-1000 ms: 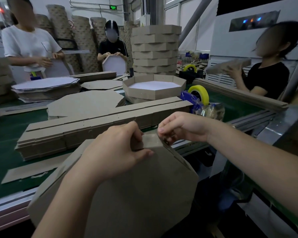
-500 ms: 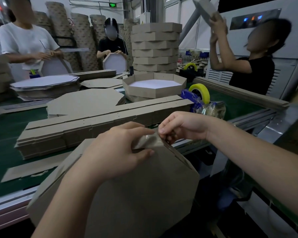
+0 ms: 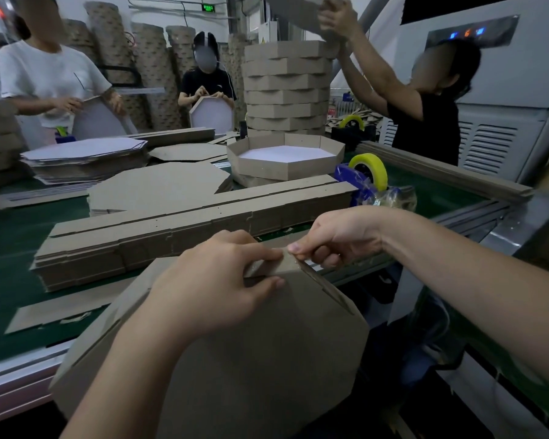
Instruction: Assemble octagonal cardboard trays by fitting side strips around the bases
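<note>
Green bench (image 3: 19,274), finished trays (image 3: 286,87) stacked toward far edge; at near edge upturned tray (image 3: 267,359) nearly wrapped, left hand (image 3: 210,289) and right hand (image 3: 336,236) pinching side strip (image 3: 286,264) ends, joint apparently not yet closed.

Your tray (image 3: 267,359): brown cardboard octagon, underside towards you, tilted, side strip (image 3: 330,291) folded along its upper edges. Spare strips (image 3: 171,229): long flat stack beyond.

strip stack (image 3: 187,229) before finished tray (image 3: 286,170) | tape roll (image 3: 380,172) right (just beside)
</note>
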Demonstrator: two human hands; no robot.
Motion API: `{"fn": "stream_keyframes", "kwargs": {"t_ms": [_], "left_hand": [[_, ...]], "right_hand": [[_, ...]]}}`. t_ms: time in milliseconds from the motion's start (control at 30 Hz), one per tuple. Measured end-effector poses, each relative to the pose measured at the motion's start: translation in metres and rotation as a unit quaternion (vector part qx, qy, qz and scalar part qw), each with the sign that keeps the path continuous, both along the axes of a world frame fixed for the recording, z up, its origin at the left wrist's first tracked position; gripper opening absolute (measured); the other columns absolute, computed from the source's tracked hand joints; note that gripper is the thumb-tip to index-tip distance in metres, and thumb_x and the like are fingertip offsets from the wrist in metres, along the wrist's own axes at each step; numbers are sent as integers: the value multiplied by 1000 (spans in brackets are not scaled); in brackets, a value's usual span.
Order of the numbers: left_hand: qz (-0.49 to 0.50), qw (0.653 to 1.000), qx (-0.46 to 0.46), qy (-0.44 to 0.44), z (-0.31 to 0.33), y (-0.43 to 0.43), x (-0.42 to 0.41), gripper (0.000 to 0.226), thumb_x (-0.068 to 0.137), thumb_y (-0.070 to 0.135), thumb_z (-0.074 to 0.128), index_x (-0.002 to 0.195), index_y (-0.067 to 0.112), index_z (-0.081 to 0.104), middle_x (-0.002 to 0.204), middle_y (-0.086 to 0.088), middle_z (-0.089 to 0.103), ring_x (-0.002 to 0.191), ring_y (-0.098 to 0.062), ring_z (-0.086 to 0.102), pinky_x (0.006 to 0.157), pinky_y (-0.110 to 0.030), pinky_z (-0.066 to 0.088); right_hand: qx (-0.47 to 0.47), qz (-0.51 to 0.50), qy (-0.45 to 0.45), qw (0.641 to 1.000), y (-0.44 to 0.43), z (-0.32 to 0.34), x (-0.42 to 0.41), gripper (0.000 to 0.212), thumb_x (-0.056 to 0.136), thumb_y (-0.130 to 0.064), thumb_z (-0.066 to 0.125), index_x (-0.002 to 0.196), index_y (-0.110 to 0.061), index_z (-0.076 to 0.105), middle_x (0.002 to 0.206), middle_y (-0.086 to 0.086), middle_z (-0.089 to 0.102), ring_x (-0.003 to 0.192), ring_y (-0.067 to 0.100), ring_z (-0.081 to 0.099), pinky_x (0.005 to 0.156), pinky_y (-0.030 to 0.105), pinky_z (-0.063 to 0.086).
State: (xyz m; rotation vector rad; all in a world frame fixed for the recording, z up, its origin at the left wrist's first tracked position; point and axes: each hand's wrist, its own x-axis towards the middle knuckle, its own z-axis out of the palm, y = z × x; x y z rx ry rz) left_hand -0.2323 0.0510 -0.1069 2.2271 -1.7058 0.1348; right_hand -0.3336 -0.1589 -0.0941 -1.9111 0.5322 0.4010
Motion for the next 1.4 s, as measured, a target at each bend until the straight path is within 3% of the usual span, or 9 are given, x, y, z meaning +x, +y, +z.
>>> {"fn": "stream_keyframes", "kwargs": {"t_ms": [333, 567, 633, 700, 800, 900, 1000, 1167, 1400], "left_hand": [[-2, 1000, -9, -13, -2, 2, -3, 40, 85, 59, 51, 123, 47, 55, 117, 24, 50, 112, -1, 43, 77, -24, 36], [3, 1000, -7, -4, 0, 7, 3, 40, 85, 59, 50, 123, 48, 53, 119, 26, 49, 109, 0, 44, 81, -25, 41], [4, 1000, -5, -6, 0, 7, 3, 39, 86, 59, 50, 123, 48, 53, 120, 25, 48, 111, -1, 44, 83, -27, 42], [4, 1000, -9, -2, 0, 8, 5, 39, 85, 59, 50, 122, 48, 54, 119, 26, 48, 111, -1, 45, 83, -28, 42], [5, 1000, -28, 12, 1, 12, 8, 38, 82, 60, 50, 116, 46, 56, 113, 26, 50, 106, 0, 46, 78, -29, 42], [6, 999, -38, 0, 1, 13, 5, 32, 79, 62, 51, 101, 40, 52, 97, 21, 51, 90, 1, 43, 63, -22, 36], [18, 999, -25, -21, 4, 16, 4, 36, 75, 66, 53, 97, 40, 44, 89, 24, 47, 83, 4, 39, 57, -13, 28], [22, 999, -10, -38, 17, 35, 13, 62, 65, 78, 51, 122, 53, 45, 115, 25, 54, 104, -3, 53, 84, -32, 46], [-30, 988, -151, 1, 75, 65, -13, 65, 64, 79, 56, 120, 47, 58, 110, 21, 58, 100, -4, 56, 86, -35, 47]], "right_hand": [[-8, 18, 5, 1000, 2, 1, -2, 32, 74, -48, 67, 53, -24, 63, 58, -5, 30, 54, 10, 26, 50, 19, 20], [-1, 5, 10, 1000, -3, -27, 2, 53, 60, -73, 65, 40, -26, 51, 51, -8, 28, 45, 8, 21, 43, 17, 18], [-43, 5, 33, 998, -6, -25, 1, 54, 62, -74, 65, 41, -27, 48, 50, -8, 31, 43, 8, 25, 42, 17, 23], [-175, 10, 43, 984, -13, -17, -6, 52, 72, -67, 64, 50, -22, 50, 49, -7, 41, 42, 9, 36, 48, 20, 33], [-226, -25, -120, 966, -16, -9, -16, 42, 73, -62, 61, 81, -21, 68, 74, -4, 65, 71, 10, 61, 67, 21, 50], [-178, 45, -214, 959, 13, -14, -19, 39, 78, -63, 64, 114, -49, 60, 112, -22, 64, 106, -3, 59, 86, 16, 51], [-255, 74, -211, 941, 41, -29, -16, 62, 68, -56, 79, 121, -50, 48, 115, -21, 60, 105, -5, 56, 90, 24, 51], [-243, 33, -265, 933, 55, -19, -31, 64, 71, -41, 83, 126, -33, 51, 115, -12, 63, 105, 2, 60, 93, 36, 52], [-306, 54, -388, 868, 84, 67, -64, 67, 64, -48, 83, 124, -49, 54, 121, -39, 52, 113, -13, 52, 88, 7, 45]]}}
